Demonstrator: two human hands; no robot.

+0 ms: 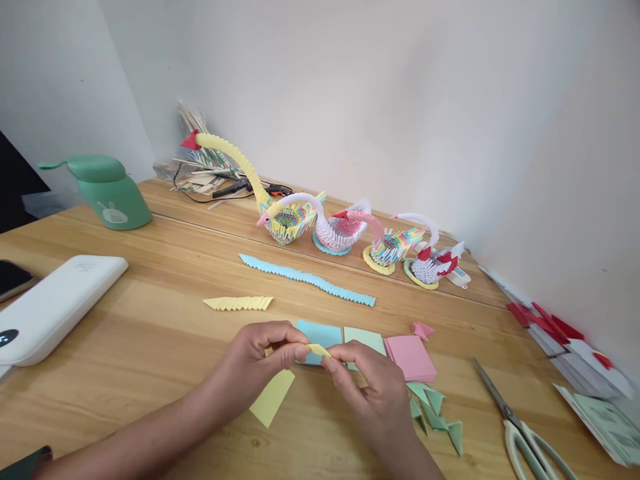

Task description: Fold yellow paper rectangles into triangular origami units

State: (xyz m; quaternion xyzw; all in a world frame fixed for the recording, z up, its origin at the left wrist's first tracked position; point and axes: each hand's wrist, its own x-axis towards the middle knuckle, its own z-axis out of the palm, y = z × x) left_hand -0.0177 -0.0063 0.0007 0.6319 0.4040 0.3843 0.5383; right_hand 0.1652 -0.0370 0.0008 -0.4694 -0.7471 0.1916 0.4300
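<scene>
head view showed the left hand point(263, 360) and right hand point(377, 387), thumbs and fingers clamped on a small yellow paper point(318, 350) between them, above blue sheets point(320, 331); creasing seemed in hand, the next press seemingly calling for aligned edges. green folded pieces point(436, 421) lay beside the right hand, scissors point(513, 417) farther right, neither obstructing.

— Condition of left hand point(270, 353)?
— Thumb and forefinger pinched; bare forearm point(155, 430) extends behind it.
— Right hand point(373, 387)?
— Just beside the left, slightly apart, thumb and forefinger likewise pinched.
</scene>
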